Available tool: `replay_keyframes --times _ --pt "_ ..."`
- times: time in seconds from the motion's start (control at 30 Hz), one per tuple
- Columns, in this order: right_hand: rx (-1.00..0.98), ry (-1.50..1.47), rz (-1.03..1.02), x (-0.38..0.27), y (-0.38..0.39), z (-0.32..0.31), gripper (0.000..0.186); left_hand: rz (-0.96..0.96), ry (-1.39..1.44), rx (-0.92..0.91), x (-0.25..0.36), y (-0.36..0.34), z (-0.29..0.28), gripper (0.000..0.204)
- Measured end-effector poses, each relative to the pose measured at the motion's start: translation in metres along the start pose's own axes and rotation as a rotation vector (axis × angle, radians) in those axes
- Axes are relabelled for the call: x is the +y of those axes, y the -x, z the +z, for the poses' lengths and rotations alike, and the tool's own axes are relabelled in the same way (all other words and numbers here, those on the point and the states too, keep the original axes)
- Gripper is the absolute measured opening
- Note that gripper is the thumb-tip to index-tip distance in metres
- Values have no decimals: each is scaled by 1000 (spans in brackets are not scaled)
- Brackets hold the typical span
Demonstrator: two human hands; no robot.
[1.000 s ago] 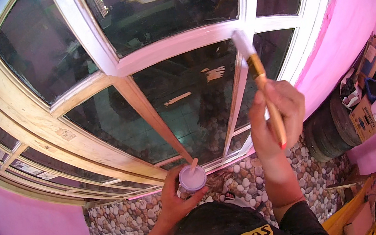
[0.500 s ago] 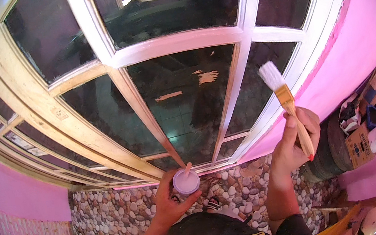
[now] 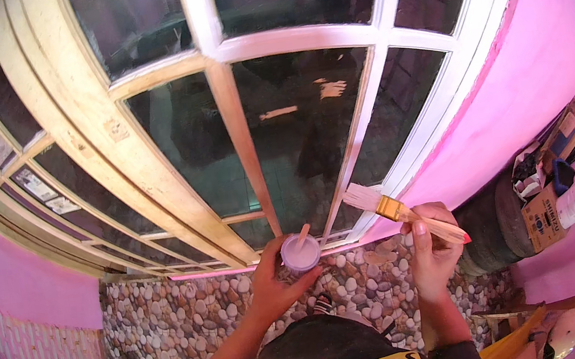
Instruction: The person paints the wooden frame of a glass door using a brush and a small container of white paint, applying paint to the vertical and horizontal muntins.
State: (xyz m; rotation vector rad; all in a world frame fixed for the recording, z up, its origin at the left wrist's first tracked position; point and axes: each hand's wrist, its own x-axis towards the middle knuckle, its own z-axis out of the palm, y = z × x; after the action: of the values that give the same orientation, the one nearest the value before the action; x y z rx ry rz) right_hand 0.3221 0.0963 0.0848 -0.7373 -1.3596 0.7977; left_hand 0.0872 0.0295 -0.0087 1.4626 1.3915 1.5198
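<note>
Evidently, one hand steadies the cup while the other guides the brush

Your left hand (image 3: 277, 284), at the lower centre of the view, is wrapped around the side of a small cup (image 3: 304, 269). Its mouth faces up, probably so that the pale liquid inside won't spill and stays within reach. A flat stick (image 3: 303, 234) leans in it, perhaps left there for stirring. Your right hand (image 3: 435, 245), at the lower right of centre, is closed on the wooden handle of a flat brush (image 3: 390, 207); the light, thumb-and-finger hold seems meant to let you angle it. The whitish bristles point to the upper left, overlapping the glazed woodwork (image 3: 297, 40), though you cannot tell from here whether they touch it.

Below your hands lies the pebble-patterned floor (image 3: 233, 315). The woodwork fills the upper half, whiter towards the right and cream on the left.

Farther off, at the right edge, a carton (image 3: 544, 218) and a white bucket (image 3: 573, 204) sit against the pink wall (image 3: 545, 81) beside a dark, tyre-like stack (image 3: 494, 224), apparently tucked out of your way.
</note>
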Motion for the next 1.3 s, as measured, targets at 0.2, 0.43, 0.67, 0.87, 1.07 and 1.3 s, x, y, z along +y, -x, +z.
replay_keyframes --times 0.2,0.43,0.67,0.87,1.07,1.3 --pt "-228 88 -3 -21 30 -4 21 26 2 -5 20 13 -8 71" --pt "-563 180 19 -47 32 25 24 -23 96 -6 28 35 -16 70" --pt "-730 273 -43 -56 17 43 20 35 15 23 25 45 -19 72" --pt "-798 320 4 -58 10 53 15 70 -1 3 26 45 -21 69" --pt "-807 284 54 -53 1 55 14 69 2 -13 26 36 -21 68" --pt "-752 231 156 -39 -15 53 11 47 -28 -23 20 15 -17 72"
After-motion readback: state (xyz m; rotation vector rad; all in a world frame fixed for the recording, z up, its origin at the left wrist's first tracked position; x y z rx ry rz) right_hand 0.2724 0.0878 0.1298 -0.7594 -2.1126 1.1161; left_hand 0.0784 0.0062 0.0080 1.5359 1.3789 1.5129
